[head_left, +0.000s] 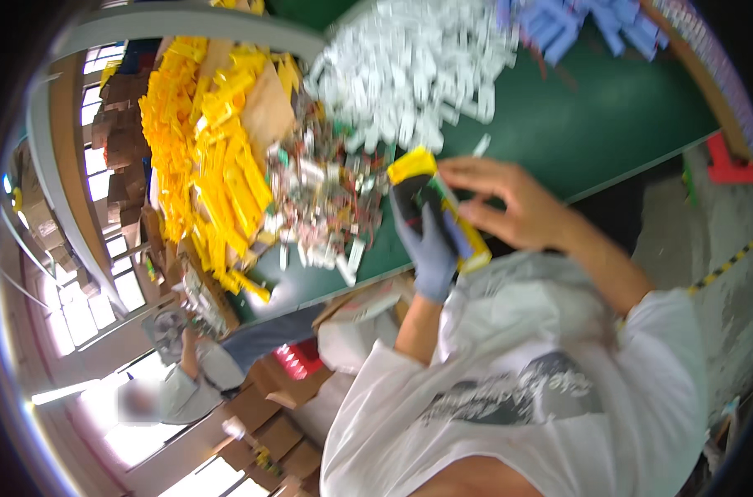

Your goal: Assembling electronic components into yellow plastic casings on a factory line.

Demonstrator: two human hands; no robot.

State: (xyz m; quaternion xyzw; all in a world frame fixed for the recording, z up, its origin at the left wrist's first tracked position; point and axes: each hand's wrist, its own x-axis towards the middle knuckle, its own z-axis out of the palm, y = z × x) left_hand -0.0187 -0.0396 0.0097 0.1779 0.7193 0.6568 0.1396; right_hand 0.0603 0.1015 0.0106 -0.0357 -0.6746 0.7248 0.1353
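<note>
My left hand (430, 253), in a grey glove with a dark finger area, is closed around a long yellow plastic casing (413, 164). The casing is tilted, its upper end pointing away from me and its lower end near my shirt. A pale strip and a bluish part show along its open side. My bare right hand (513, 203) grips the casing's right side, fingertips on its edge. What lies under the gloved fingers is hidden. Just left of the hands is a heap of small wired parts (322, 195) with red wires and metal pieces.
On the green table (550, 124) lie a pile of white plastic pieces (409, 66), blue-violet pieces (579, 25) and many yellow casings (227, 178). A grey curved bar (194, 25) crosses the far left. Cartons (268, 414) stand below left, near another person (190, 385).
</note>
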